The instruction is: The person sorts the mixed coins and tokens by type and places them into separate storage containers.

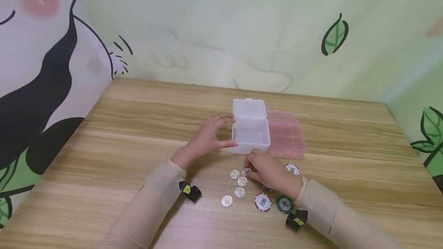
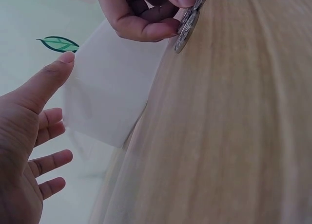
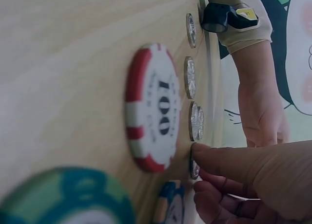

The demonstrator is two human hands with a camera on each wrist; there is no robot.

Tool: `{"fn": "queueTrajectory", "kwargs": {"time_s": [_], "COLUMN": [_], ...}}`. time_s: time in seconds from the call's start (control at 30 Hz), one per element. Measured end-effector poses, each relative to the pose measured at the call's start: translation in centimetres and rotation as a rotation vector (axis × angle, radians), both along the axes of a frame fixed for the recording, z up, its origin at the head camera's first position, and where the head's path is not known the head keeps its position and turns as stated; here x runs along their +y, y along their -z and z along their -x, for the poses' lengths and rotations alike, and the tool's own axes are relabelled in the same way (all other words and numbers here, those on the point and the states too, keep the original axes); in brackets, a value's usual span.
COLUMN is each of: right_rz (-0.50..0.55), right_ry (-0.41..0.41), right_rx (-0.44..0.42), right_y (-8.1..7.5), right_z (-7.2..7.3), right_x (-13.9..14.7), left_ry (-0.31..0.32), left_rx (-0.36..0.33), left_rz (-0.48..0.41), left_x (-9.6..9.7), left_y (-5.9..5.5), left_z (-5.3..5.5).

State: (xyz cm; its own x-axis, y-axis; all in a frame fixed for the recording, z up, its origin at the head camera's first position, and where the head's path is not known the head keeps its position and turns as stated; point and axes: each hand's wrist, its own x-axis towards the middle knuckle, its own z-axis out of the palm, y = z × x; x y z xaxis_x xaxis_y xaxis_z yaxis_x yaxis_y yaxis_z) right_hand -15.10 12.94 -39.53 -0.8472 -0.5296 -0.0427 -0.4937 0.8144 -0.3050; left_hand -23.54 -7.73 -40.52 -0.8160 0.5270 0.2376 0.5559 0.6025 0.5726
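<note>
A small white plastic box stands on the wooden table with its lid tipped back. My left hand is at the box's left side, thumb by the front corner and fingers spread toward the back, nearly straight in the left wrist view. In front of the box, my right hand pinches a silver coin between thumb and fingertips, low over the table. Several other silver coins, one of them a coin nearest me, lie flat just left of that hand.
A translucent pink case sits against the box's right side. Poker chips lie around my right wrist: a red-and-white 100 chip, a green 20 chip, a white-faced chip and a partly hidden blue chip. A printed backdrop rises behind the table.
</note>
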Motion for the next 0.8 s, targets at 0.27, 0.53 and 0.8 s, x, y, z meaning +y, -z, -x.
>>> {"fn": "queueTrajectory", "kwargs": {"time_s": [0.27,0.53,0.8], "right_rz": [-0.018,0.078,0.207], "right_ry": [0.019,0.008,-0.036], "right_rx": [-0.053,-0.101,-0.234], "right_y": [-0.3,-0.5,-1.6], "right_z": [0.3,0.1,0.6], "right_x": [-0.3,0.2,0.8], "left_ry": [-0.005,-0.002,-0.005], "left_rx": [0.005,0.0,0.014], "left_rz": [-0.006,0.003,-0.007], "left_x": [0.0,0.1,0.0], "left_y": [-0.1,0.0,0.1], "left_z": [0.1,0.1,0.0]}}
